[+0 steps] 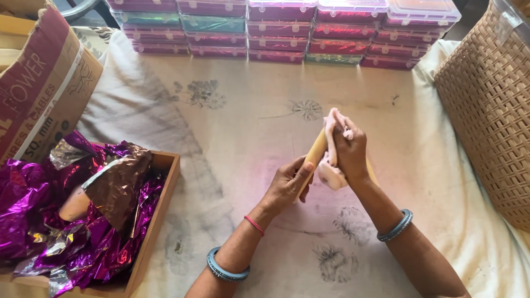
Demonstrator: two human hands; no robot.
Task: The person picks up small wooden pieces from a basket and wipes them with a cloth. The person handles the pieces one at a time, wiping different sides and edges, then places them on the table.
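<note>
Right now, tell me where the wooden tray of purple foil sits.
In the head view the wooden tray sits at lower left on the cloth-covered table, beside the cardboard box, left of the left hand.

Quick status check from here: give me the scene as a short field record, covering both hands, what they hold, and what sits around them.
left hand: grips the lower end of a tan stick
right hand: pressed on pale pink dough-like material against the stick
surface: cream floral cloth
left side: wooden tray heaped with purple foil; cardboard box behind it
far edge: stacked lidded plastic boxes
right side: woven basket
</note>
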